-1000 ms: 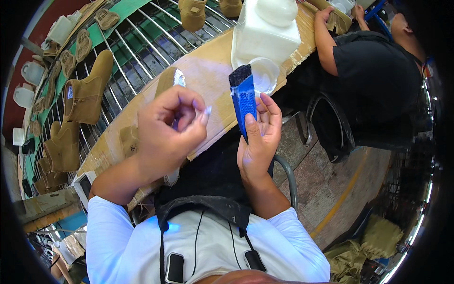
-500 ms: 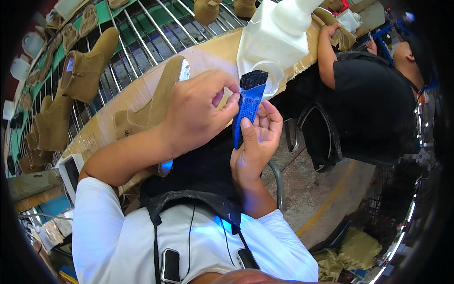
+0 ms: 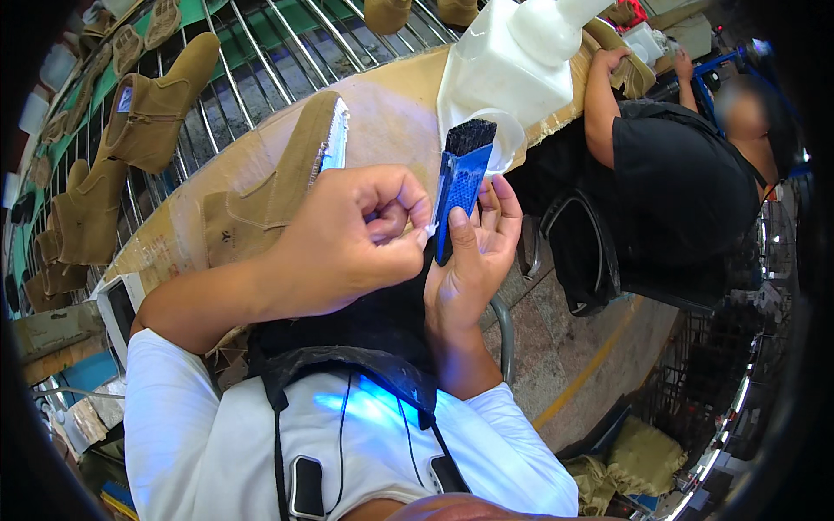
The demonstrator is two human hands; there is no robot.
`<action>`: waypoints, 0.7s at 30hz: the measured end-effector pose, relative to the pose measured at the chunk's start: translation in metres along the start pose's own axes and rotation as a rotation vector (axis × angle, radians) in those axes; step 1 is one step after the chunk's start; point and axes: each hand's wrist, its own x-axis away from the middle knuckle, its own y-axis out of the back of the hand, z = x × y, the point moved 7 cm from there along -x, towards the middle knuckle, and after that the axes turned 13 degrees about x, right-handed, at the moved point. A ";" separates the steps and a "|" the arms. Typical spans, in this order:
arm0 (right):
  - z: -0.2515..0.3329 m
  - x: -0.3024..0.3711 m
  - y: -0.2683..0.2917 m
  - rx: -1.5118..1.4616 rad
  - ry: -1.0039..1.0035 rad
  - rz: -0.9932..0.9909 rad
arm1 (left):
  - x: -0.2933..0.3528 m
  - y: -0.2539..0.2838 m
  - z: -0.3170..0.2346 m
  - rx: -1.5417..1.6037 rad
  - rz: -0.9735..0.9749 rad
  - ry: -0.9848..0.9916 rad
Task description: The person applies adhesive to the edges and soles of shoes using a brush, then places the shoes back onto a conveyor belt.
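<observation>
My right hand (image 3: pixel 473 256) holds a brush (image 3: pixel 463 189) with a flat blue textured handle and stiff black bristles pointing up. The thumb presses the handle's front while the fingers curl behind it. Beside the brush's left edge, my left hand (image 3: pixel 356 239) is closed in a pinch. A small white scrap (image 3: pixel 432 229) shows at its fingertips; its material I cannot make out. Behind the left hand a tan suede boot (image 3: pixel 269 187) lies on its side on the bench, its zip side edged in white. The brush's bristles overlap a white cup (image 3: pixel 506 143) beyond them.
A large white plastic container (image 3: pixel 508 74) stands on the cardboard-covered bench (image 3: pixel 382 104). At left, tan boots (image 3: pixel 152 113) hang over a metal bar rack (image 3: pixel 252 56). To the right a co-worker in black (image 3: pixel 678 191) sits close by, handling another boot (image 3: pixel 621 61).
My left hand has moved down along the brush from the base of the bristles and now pinches a white scrap. The right hand keeps hold of the brush.
</observation>
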 end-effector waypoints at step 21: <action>-0.027 -0.013 0.019 -0.322 -0.314 0.079 | 0.069 0.022 -0.086 0.214 0.195 -0.547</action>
